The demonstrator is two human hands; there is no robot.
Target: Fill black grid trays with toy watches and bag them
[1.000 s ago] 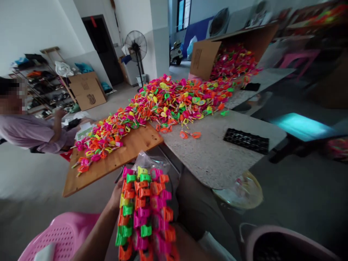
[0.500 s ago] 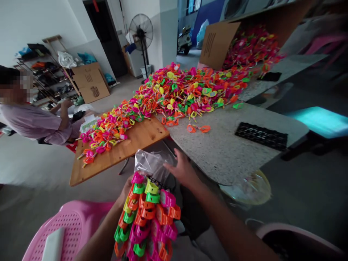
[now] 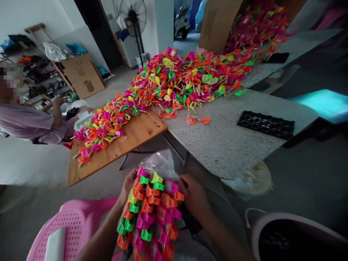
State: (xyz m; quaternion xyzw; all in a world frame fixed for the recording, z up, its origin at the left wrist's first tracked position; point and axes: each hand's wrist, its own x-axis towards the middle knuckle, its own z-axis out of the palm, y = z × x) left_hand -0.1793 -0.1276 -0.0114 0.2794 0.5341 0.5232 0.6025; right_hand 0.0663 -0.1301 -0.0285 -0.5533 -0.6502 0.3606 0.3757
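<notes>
A rack packed with bright plastic toy watches (image 3: 152, 214) in pink, orange, green and yellow rests on my lap. My left hand (image 3: 127, 186) grips its upper left edge, fingers curled round it. My right hand (image 3: 194, 199) is closed on its right side, next to a crumpled clear plastic bag (image 3: 160, 165) at the top of the rack. A long heap of the same toy watches (image 3: 174, 87) runs across the tables ahead.
A wooden table (image 3: 130, 141) meets a speckled stone table (image 3: 231, 141) bearing a black tray (image 3: 265, 125). An open cardboard box (image 3: 217, 21) spills toys at the back. A person in a mauve shirt (image 3: 27, 125) sits at left. A pink stool (image 3: 70, 228) and a pink bin (image 3: 296, 239) flank me.
My right hand came into view, reached toward the plastic bag, then dropped onto the right side of the rack. The camera tilted downward.
</notes>
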